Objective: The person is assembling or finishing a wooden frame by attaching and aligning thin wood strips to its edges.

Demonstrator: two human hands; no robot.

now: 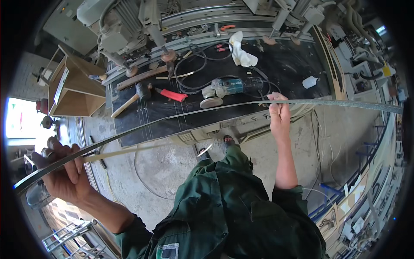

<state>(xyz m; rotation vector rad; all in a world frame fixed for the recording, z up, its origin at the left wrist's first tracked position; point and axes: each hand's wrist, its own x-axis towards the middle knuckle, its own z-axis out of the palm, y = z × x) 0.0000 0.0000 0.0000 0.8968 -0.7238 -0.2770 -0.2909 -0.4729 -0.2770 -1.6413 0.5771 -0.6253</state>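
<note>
A long, narrow, grey-green strip (pixel 366 104) stretches across the whole view in front of me, with a speckled face at its right end. My left hand (pixel 67 177) is closed round its left part, fingers at the far side. Farther right, my right hand (pixel 279 114) grips the strip between thumb and fingers, near the bench's front edge. Just beyond the strip, an angle grinder (pixel 235 86) with a teal body and round disc lies on the black bench top (pixel 172 125). What the strip is made of I cannot tell.
On the bench lie a mallet (pixel 143 91), a red-handled tool (pixel 171 94), a black cable (pixel 177 71), a white cloth (pixel 241 54) and a white bottle (pixel 310 82). Machine heads (pixel 168 55) overhang its back. A wooden box (pixel 84 82) stands left; blue racks (pixel 332 190) stand right.
</note>
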